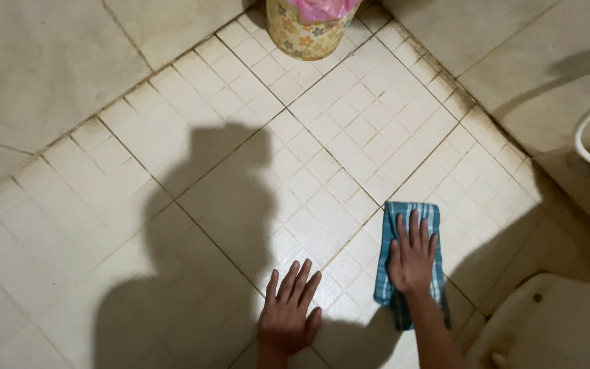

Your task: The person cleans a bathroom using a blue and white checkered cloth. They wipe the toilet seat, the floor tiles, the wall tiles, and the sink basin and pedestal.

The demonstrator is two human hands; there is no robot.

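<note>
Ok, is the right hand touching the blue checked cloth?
Touching. The head view shows the right hand pressed flat on the blue checked cloth, fingers spread.

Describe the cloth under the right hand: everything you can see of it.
The cloth is a blue-and-white checked rag, woven fabric by its look, folded into a long strip. It lies flat on the pale tiled floor, running away from the person. The right hand presses on its middle, palm down, fingers spread. Its near end looks bunched beside the wrist. The left hand rests apart, on bare tile.
</note>
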